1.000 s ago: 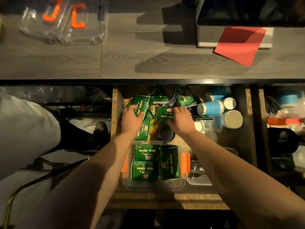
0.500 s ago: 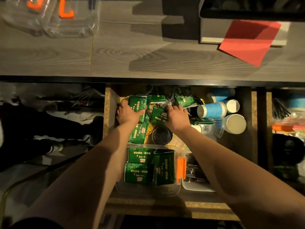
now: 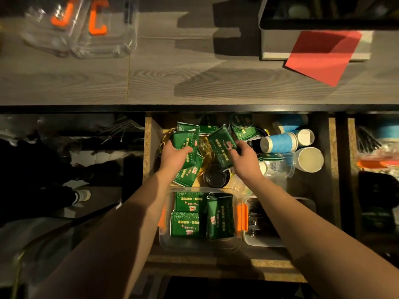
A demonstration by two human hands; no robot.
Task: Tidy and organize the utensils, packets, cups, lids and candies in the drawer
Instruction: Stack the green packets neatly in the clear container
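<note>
packets (image 3: 222, 148): glossy foil | worktop (image 3: 151, 78): matt woodgrain | cups (image 3: 278, 143): paper

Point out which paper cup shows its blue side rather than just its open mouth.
The paper cup lying on its side, right of the right hand; the cream-rimmed cup nearer the drawer's right wall shows only its mouth.

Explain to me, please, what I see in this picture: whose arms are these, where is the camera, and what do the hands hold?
The camera sits on a person's head and looks down, so the two bare arms are the person's own. Below is an open drawer under a wooden countertop. The left hand grips a green packet; the right hand grips another green packet. Nearer the person, a clear container with orange clips already holds several such packets. To the right lie blue paper cups.
</note>
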